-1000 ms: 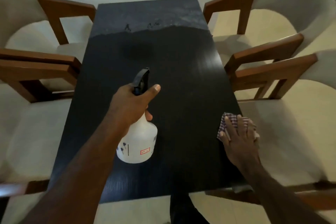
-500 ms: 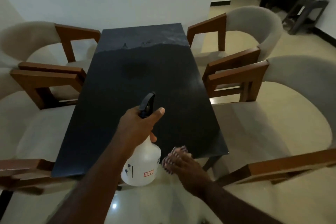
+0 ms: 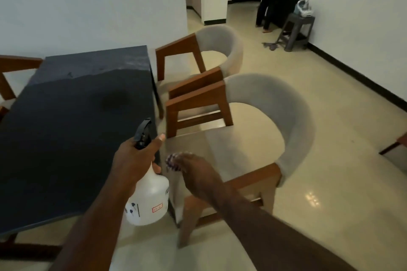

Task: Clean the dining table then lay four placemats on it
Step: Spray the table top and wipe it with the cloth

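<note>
Spray bottle [image 3: 149,196] clasped in left grip [image 3: 134,160], nozzle forward, ready to spray; beside it, right grip [image 3: 196,174] bunches checked cloth [image 3: 172,161] for wiping.

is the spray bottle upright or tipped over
Upright: the spray bottle hangs base down, black nozzle on top, gripped at the neck by the left hand.

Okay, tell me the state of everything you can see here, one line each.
Table: nothing laid on it, far strip paler than the rest.
Bottle: in the air, left hand gripping its neck.
Cloth: bunched in right hand, off the table.
Near chair: upright, unoccupied.
Far chair: upright, unoccupied.
</note>
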